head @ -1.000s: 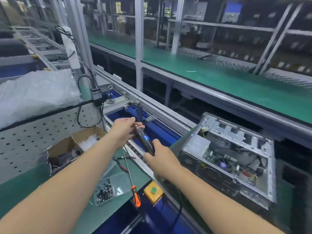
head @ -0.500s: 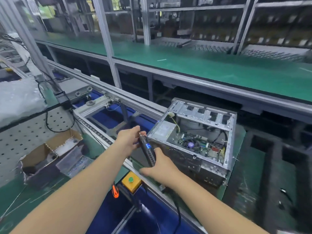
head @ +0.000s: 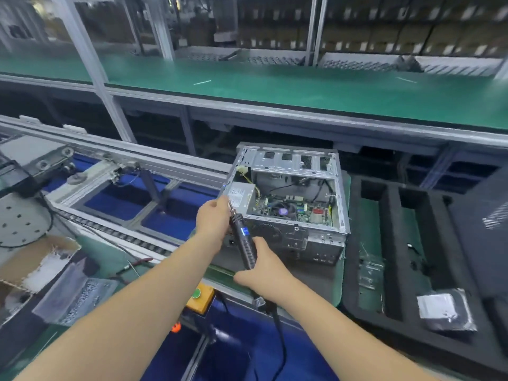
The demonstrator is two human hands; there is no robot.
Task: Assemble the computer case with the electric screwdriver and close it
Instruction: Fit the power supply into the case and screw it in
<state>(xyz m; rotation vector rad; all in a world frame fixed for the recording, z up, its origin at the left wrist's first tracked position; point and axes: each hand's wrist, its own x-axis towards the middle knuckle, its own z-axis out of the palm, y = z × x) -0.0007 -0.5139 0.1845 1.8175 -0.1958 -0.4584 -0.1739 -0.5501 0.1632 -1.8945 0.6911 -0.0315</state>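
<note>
Steel case: the computer case lay on its side on the green surface, open side up, with the board, fan and cables showing.
Screwdriver: the black electric screwdriver stood tilted just in front of the case's left corner, tip up, with its cord trailing down from the handle.
Right hand: the right hand had its grip wrapped round the lower handle.
Left hand: the left hand had its fingers curled at the bit end; its exact grip could not be told.
Beside: a black foam tray sat right of the case, holding a bagged part.
Nearer: a yellow button box sat at the edge below the left forearm.
</note>
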